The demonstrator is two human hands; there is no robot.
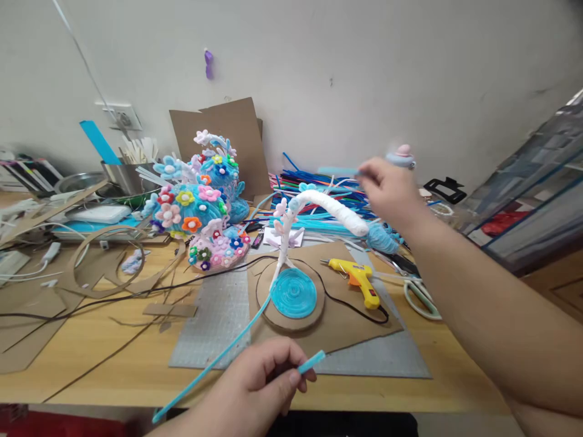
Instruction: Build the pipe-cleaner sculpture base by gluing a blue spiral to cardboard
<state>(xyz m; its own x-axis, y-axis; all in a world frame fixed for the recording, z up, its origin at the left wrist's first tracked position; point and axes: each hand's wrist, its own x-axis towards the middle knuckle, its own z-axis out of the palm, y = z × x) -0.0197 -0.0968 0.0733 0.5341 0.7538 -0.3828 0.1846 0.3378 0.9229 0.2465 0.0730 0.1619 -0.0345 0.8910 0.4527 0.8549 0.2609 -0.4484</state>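
My left hand (268, 376), low at the front edge of the table, is closed around a blue pipe cleaner (312, 362) whose end pokes out past the fingers. My right hand (386, 185) reaches over the back of the table, fingers pinched on a light blue strip (337, 171), blurred, that looks like a pipe cleaner. Between the hands stands a round cardboard base (291, 323) with a blue coiled disc (294, 292) on it. From the base rises a white wrapped, arched stem (325, 206) with small flowers. A long blue pipe cleaner (214, 363) trails from the disc toward the front left.
A yellow glue gun (357, 279) lies on cardboard over a grey cutting mat (200, 340), its black cord crossing the table. Behind are a pile of pipe cleaners (296, 182) and blue yarn (382, 238). Flower-covered pieces (191, 209) stand left, near cardboard rings (75, 267). Scissors (421, 298) lie right.
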